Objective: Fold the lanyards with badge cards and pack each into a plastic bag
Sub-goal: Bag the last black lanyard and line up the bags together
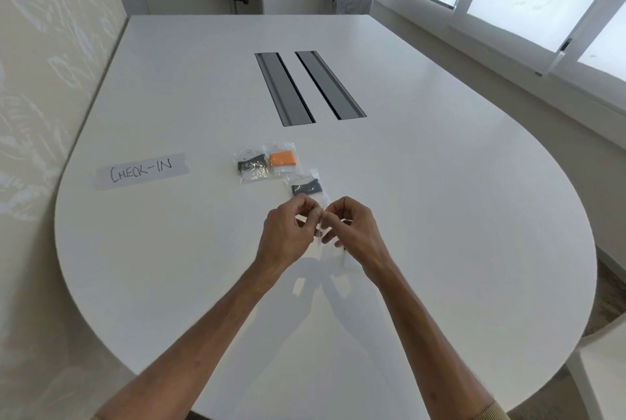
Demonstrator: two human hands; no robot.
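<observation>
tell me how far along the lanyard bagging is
Done: three filled bags lie on the table, two with dark lanyards and one with an orange lanyard. In hand: left hand and right hand pinch a clear bag; its contents are unclear. No loose lanyards are visible.

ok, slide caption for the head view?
Both hands pinch a clear bag beside two packed bags.

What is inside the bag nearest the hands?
The nearest bag holds a folded dark lanyard with something white below it. Its near end is covered by the left hand and right hand.
</observation>
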